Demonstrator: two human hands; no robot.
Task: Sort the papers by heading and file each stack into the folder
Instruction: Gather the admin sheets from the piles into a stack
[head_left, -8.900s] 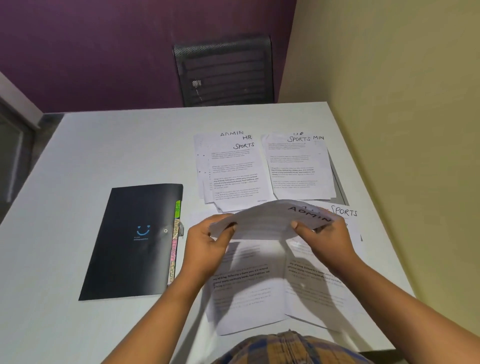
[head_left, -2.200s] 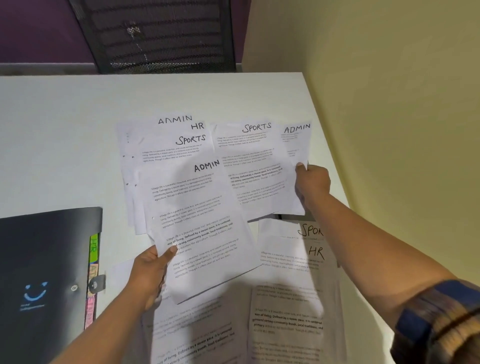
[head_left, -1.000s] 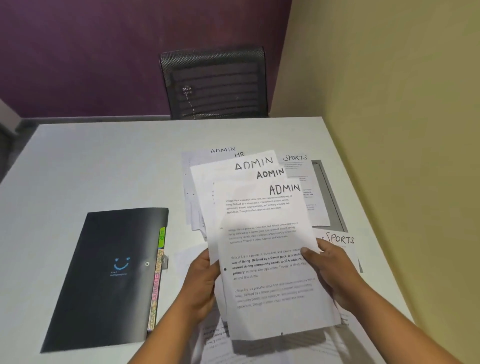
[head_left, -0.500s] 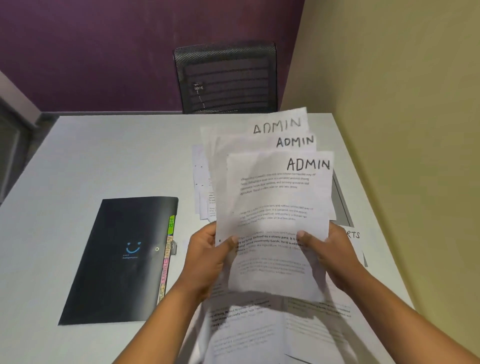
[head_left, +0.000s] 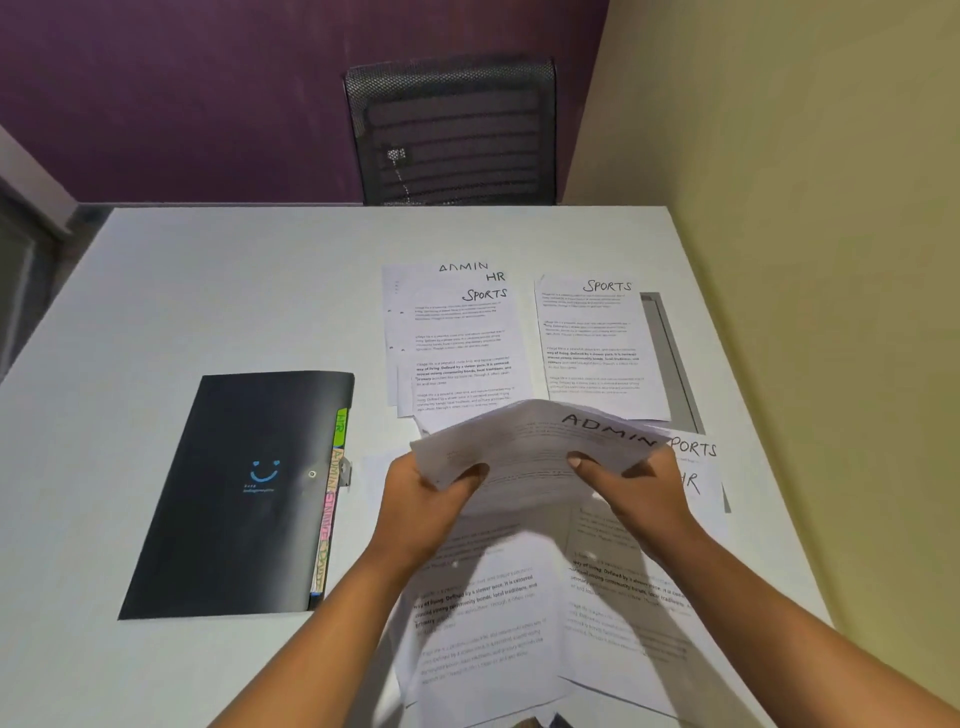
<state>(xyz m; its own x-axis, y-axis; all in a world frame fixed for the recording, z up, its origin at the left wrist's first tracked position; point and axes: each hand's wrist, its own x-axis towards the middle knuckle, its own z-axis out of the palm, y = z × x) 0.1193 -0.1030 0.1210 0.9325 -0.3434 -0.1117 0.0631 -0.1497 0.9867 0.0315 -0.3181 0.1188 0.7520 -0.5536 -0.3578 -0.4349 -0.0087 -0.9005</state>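
Observation:
I hold a small stack of ADMIN sheets (head_left: 530, 447) above the table, tipped nearly flat. My left hand (head_left: 431, 493) grips its left edge, and my right hand (head_left: 623, 488) grips its right side. A mixed pile (head_left: 457, 343) with ADMIN, HR and SPORTS headings showing lies beyond the held sheets. To its right lies a SPORTS sheet (head_left: 597, 348). More sheets (head_left: 493, 623) lie under my forearms, with SPORTS and HR headings (head_left: 696, 467) peeking out at the right. The black folder (head_left: 234, 493) lies shut at the left, coloured tabs along its right edge.
The white table (head_left: 234, 291) ends at a yellow wall on the right. A black mesh chair (head_left: 452, 130) stands behind the far edge. A grey strip (head_left: 670, 358) lies on the table beside the SPORTS sheet.
Two seconds ago my hands were apart, one ADMIN sheet in each. They gathered the sheets into one fanned, upright stack, which is now squared and tipped down almost flat.

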